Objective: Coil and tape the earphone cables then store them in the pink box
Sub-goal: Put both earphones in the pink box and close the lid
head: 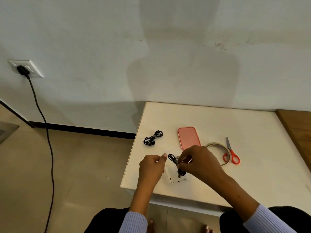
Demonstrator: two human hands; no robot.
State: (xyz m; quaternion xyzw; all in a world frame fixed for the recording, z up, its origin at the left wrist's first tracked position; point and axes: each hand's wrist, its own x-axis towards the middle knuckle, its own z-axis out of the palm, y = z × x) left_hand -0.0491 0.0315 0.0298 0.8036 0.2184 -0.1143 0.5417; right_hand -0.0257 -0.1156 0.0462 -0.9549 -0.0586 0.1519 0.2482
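Note:
My right hand (200,161) pinches a coiled black earphone cable (175,163) just above the white table (252,132). My left hand (152,167) is close on the cable's left, thumb and finger pinched, possibly on a strip of clear tape that I cannot make out. A second coiled black earphone cable (153,137) lies on the table at the far left. The pink box (188,137) lies shut behind my right hand.
A roll of clear tape (217,146) and orange-handled scissors (231,152) lie right of the box. The table's left edge is near my left hand. A black power cord (48,143) hangs from a wall socket down to the floor at left.

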